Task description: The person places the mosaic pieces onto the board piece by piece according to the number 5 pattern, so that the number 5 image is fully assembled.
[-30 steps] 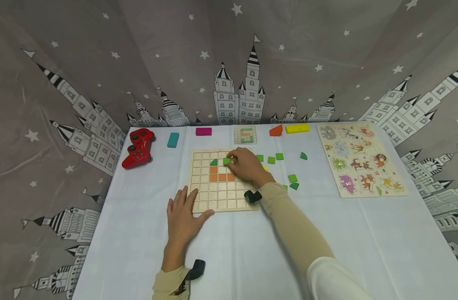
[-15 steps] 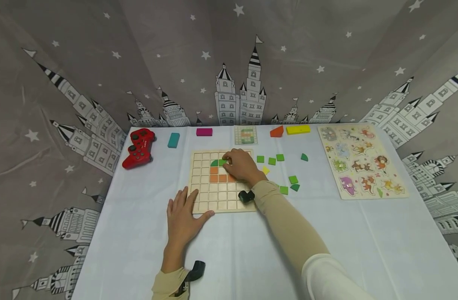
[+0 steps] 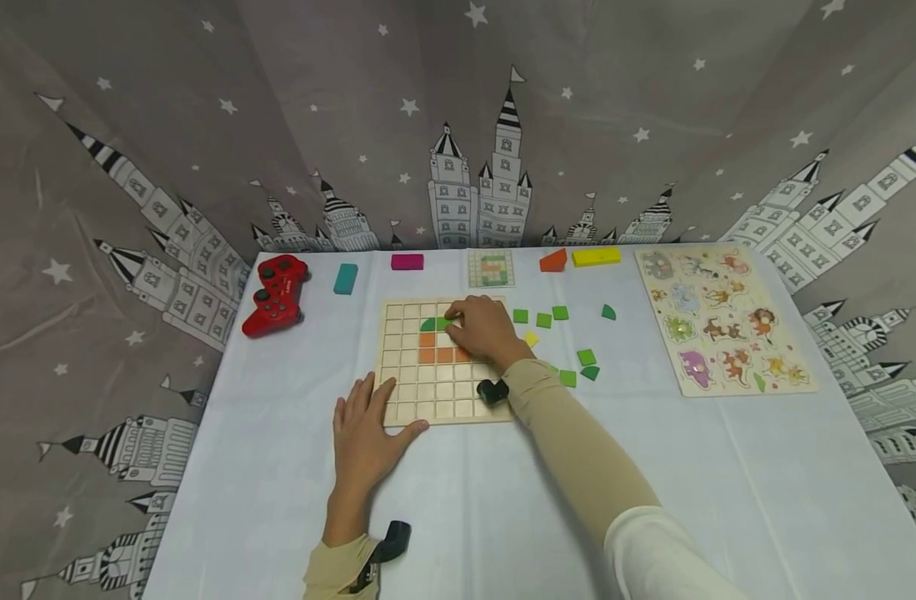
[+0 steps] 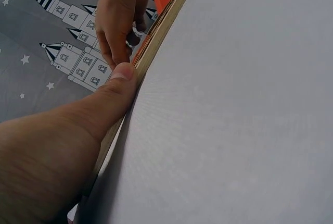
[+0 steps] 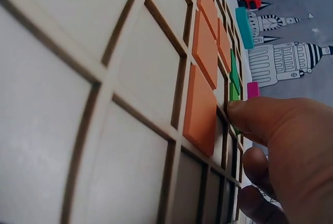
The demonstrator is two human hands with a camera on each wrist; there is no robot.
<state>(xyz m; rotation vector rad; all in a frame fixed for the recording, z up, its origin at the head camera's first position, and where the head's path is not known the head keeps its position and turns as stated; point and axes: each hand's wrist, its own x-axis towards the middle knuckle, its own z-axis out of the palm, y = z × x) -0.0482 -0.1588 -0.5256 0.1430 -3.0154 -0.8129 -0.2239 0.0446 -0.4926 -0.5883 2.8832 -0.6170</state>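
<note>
A wooden grid board [image 3: 416, 408] lies on the white table. My left hand [image 3: 366, 437] rests with spread fingers on its lower left corner; in the left wrist view its thumb [image 4: 117, 86] touches the board's edge. My right hand [image 3: 483, 329] pinches a light green square tile [image 3: 443, 323] at a cell in the board's upper part, its thumb [image 5: 250, 112] against the tile. To the left of that tile sits a dark green quarter-circle tile [image 3: 427, 325]. Several orange square tiles [image 3: 427, 355] fill cells below; the right hand partly covers one.
Loose green square tiles [image 3: 543, 320], a yellow tile [image 3: 531, 339] and quarter-circle tiles [image 3: 608, 312] lie right of the board. A pattern card [image 3: 491, 268] and coloured blocks [image 3: 407, 262] line the back. A red game controller [image 3: 277, 296] is left, an animal puzzle [image 3: 720, 325] right.
My right hand has moved slightly left with the light green square tile, bringing it beside the dark green quarter-circle. In the last half second it has barely moved. My left hand has stayed put.
</note>
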